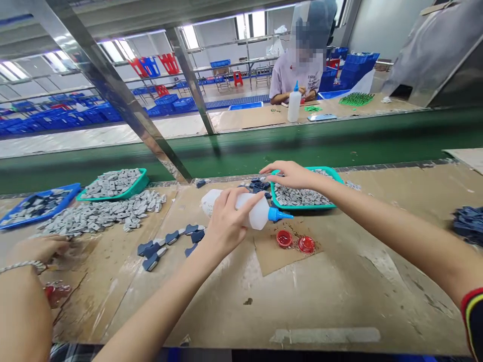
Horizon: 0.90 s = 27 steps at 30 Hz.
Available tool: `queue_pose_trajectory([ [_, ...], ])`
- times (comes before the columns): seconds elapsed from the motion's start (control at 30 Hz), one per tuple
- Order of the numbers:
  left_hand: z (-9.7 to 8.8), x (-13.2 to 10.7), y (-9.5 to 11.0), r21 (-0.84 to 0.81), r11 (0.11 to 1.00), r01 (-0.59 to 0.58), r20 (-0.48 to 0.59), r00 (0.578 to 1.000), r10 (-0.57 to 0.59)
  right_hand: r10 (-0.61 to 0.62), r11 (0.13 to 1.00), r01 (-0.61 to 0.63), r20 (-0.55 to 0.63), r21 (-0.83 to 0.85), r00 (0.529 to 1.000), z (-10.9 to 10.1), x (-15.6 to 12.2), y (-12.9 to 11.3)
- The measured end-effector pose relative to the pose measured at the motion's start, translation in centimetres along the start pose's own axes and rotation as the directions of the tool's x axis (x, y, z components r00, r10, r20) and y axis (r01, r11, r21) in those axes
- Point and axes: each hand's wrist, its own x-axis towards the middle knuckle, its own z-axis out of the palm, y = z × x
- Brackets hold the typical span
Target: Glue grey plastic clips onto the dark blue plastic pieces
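My left hand (226, 221) is closed round a white squeeze bottle (260, 215) with a blue nozzle, held on its side, tip pointing right. Just below the tip, two small red caps (284, 238) sit on a cardboard scrap. My right hand (292, 175) reaches over the left rim of a teal tray (302, 206) of small grey pieces, fingers stretched toward a cluster of dark blue pieces (258, 185); nothing shows in it. A curved row of blue-and-grey parts (169, 241) lies left of my left hand.
A loose pile of grey pieces (101, 213), a second teal tray (139, 186) and a blue tray (68, 193) lie at the left. Another person's hand (37, 249) rests there. Dark blue parts (470, 223) lie far right. A green conveyor (264, 146) and slanted steel post (124, 105) stand behind; a co-worker (298, 70) sits opposite.
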Motion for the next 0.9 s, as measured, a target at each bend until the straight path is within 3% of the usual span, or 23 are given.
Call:
queue_pose_trajectory([
  [0.17, 0.8, 1.0, 1.0, 0.075, 0.990, -0.118, 0.034, 0.993, 0.116, 0.128, 0.978, -0.158, -0.210, -0.134, 0.969, -1.6, -9.5, 4.5],
  [0.27, 1.0, 1.4, 1.7, 0.111, 0.979, -0.170, 0.068, 0.984, 0.164, 0.219, 0.936, -0.260, -0.183, -0.238, 0.958, -1.6, -11.7, 6.7],
  [0.4, 1.0, 1.8, 3.0, 0.168, 0.960, -0.225, 0.095, 0.973, 0.212, 0.324, 0.894, -0.333, -0.079, -0.299, 0.943, -2.0, -11.1, 7.4],
  [0.6, 0.9, 2.7, 4.2, 0.234, 0.931, -0.281, 0.112, 0.959, 0.261, 0.468, 0.841, -0.471, -0.080, -0.266, 0.880, -2.4, -9.3, 7.1],
  [0.9, 0.7, 3.1, 4.5, 0.248, 0.919, -0.308, 0.128, 0.950, 0.284, 0.476, 0.854, -0.509, -0.231, -0.110, 0.848, -1.9, -9.9, 7.0],
])
